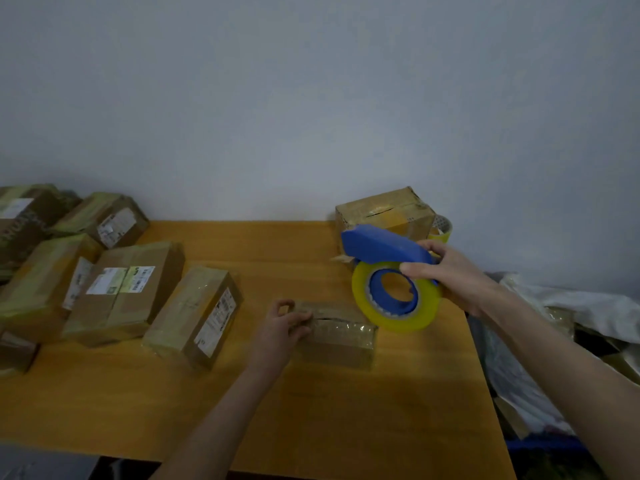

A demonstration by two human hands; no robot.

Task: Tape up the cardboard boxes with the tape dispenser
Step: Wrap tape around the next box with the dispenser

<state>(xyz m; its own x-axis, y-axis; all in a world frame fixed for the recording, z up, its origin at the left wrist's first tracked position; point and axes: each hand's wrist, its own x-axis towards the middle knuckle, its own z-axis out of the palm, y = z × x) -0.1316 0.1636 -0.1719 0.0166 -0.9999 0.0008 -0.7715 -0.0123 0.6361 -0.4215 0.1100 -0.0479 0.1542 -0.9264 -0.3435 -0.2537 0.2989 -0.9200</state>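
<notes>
A small cardboard box with shiny tape across its top lies in the middle of the wooden table. My left hand holds its left end, fingers curled over the edge. My right hand grips a blue tape dispenser carrying a yellowish tape roll, held in the air just above and to the right of that box. Another cardboard box stands at the back by the wall, behind the dispenser.
Several taped boxes with labels crowd the table's left side. A spare tape roll peeks out behind the back box. Plastic bags and packaging pile up beyond the table's right edge. A white wall runs behind.
</notes>
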